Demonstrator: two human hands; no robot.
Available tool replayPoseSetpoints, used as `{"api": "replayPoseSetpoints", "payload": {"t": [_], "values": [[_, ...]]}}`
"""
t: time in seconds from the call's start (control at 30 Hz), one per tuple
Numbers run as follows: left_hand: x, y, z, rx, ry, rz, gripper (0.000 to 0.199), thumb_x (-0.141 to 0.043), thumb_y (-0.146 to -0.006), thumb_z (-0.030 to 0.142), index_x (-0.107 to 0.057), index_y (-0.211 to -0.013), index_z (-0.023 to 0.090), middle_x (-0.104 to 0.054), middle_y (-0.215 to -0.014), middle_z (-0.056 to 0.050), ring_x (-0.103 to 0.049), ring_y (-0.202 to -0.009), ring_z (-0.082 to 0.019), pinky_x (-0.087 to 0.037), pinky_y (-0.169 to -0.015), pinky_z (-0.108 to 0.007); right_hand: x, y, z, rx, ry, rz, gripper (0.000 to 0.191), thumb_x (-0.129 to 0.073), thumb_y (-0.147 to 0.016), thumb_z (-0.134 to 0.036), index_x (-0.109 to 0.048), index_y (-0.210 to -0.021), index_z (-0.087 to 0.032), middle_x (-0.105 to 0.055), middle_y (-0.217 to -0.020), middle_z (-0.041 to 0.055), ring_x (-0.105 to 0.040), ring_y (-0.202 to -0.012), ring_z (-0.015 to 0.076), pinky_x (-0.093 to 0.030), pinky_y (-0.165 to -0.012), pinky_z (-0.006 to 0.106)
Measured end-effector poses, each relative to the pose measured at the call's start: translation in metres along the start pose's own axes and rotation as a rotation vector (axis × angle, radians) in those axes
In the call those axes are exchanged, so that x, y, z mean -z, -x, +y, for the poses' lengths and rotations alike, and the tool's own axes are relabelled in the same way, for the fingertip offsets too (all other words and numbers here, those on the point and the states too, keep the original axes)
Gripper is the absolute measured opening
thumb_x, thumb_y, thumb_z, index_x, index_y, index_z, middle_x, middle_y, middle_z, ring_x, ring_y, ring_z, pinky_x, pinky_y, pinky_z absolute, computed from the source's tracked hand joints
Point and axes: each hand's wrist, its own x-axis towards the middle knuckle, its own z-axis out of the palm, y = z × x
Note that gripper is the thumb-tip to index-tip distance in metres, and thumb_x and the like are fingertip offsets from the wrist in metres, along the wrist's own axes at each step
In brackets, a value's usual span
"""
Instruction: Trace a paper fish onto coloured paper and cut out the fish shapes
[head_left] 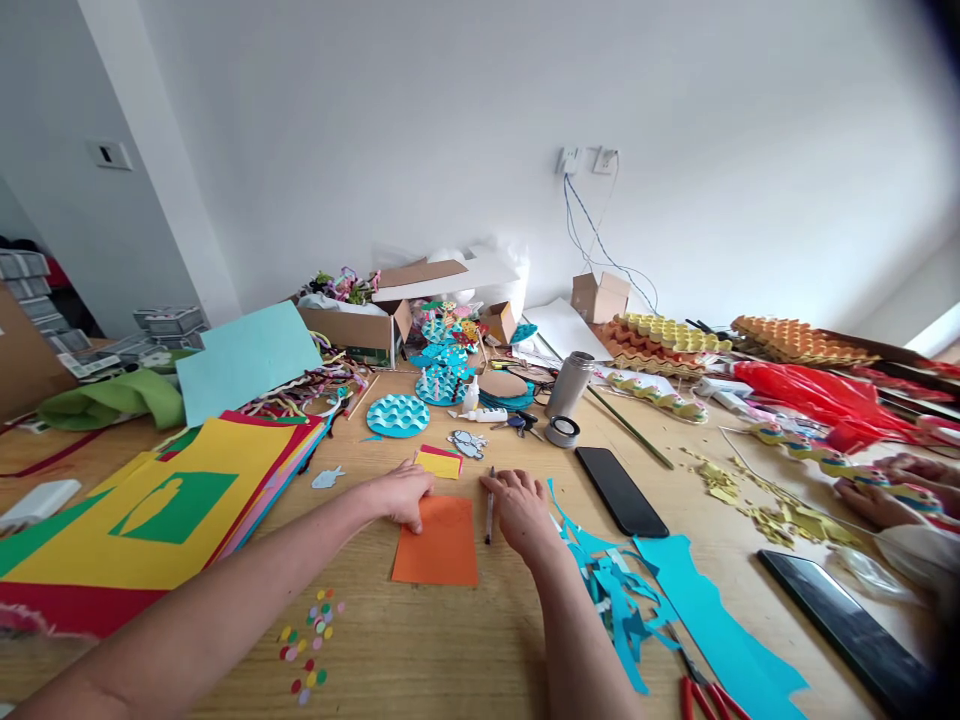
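My left hand (405, 493) lies palm down at the upper left edge of an orange paper square (436, 545). Its thumb rests on the orange sheet, and its fingers reach toward small yellow and red paper pieces (439, 463). To the right, my right hand (519, 508) is palm down on the table, fingers apart. One of its digits lies across a slim pen (490, 515), which rests beside the orange square. Just beyond the hands are a grey-and-white paper cutout (468, 444) and a pale blue cutout (328, 478).
Colored paper sheets (247, 455) are stacked left, near small paper dots (309, 645). On the right lie a phone (621, 490), blue paper scraps (615, 590) and red-handled scissors (705, 690). A steel flask (571, 385) stands behind. Another person's hands (874, 495) hold a decorated strip.
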Motion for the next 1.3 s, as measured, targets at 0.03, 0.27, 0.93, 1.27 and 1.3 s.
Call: {"api": "replayPoseSetpoints", "payload": {"t": [0.03, 0.27, 0.93, 1.27, 1.3], "values": [[0.000, 0.000, -0.002, 0.001, 0.033, 0.005, 0.039, -0.076, -0.046, 0.023, -0.055, -0.079, 0.020, -0.056, -0.090, -0.002, -0.048, -0.098, -0.025, -0.039, -0.078, -0.029, 0.000, 0.000, -0.001, -0.002, -0.032, 0.017, 0.051, -0.042, -0.081, -0.001, -0.063, -0.122, -0.023, -0.056, -0.128, 0.0159, -0.035, -0.127, 0.0353, -0.020, -0.101, 0.056], [0.004, 0.005, -0.018, -0.054, 0.419, -0.056, 0.016, -0.062, -0.055, 0.023, -0.052, -0.066, 0.019, -0.051, -0.065, 0.005, -0.047, -0.064, -0.014, -0.034, -0.058, -0.025, 0.008, -0.008, -0.014, 0.054, -0.438, 0.092, 0.041, -0.039, -0.091, -0.016, -0.058, -0.127, -0.017, -0.061, -0.119, 0.0143, -0.047, -0.116, 0.0299, -0.037, -0.095, 0.043], [-0.009, 0.080, 0.028, 0.187, 1.554, 0.296, 0.052, -0.083, -0.058, 0.034, -0.066, -0.104, 0.015, -0.074, -0.095, -0.008, -0.069, -0.088, -0.027, -0.055, -0.075, -0.034, 0.020, 0.005, -0.066, 0.086, -1.401, -0.090, 0.047, -0.067, -0.070, -0.060, -0.067, -0.091, -0.018, -0.069, -0.083, 0.0030, -0.064, -0.075, 0.0196, -0.052, -0.071, 0.032], [-0.019, 0.090, 0.012, 0.287, 1.616, 0.474, 0.039, -0.083, -0.056, 0.029, -0.066, -0.091, 0.023, -0.074, -0.086, -0.001, -0.068, -0.091, -0.026, -0.058, -0.075, -0.032, 0.067, 0.154, 0.028, -0.525, 0.105, 0.038, 0.016, -0.050, -0.091, -0.024, -0.064, -0.091, -0.018, -0.068, -0.089, 0.0096, -0.064, -0.083, 0.0246, -0.042, -0.068, 0.031], [-0.020, 0.090, 0.012, 0.287, 1.623, 0.465, 0.038, -0.083, -0.056, 0.028, -0.067, -0.090, 0.023, -0.074, -0.086, -0.001, -0.068, -0.091, -0.026, -0.058, -0.075, -0.032, 0.060, 0.172, 0.040, -0.622, 0.205, 0.022, 0.018, -0.047, -0.092, -0.023, -0.064, -0.092, -0.016, -0.067, -0.090, 0.0115, -0.064, -0.085, 0.0264, -0.042, -0.068, 0.032]]}}
